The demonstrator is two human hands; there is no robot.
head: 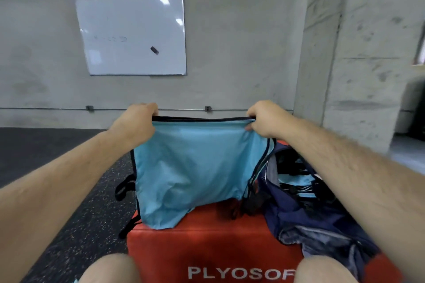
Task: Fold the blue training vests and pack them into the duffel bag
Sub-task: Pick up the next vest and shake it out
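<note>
Gym: red plyo box (207, 248), speckled rubber floor (69, 225), wall whiteboard (132, 35).

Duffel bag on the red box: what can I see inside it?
Through the duffel bag's open mouth, light blue fabric with dark trim shows, seemingly packed vests. How many, and anything below, is hidden by the bag's folds.

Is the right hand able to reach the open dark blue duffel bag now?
Probably yes: the dark blue fabric duffel bag lies open below the right hand, nothing between them, though it grips the light blue vest.
</note>
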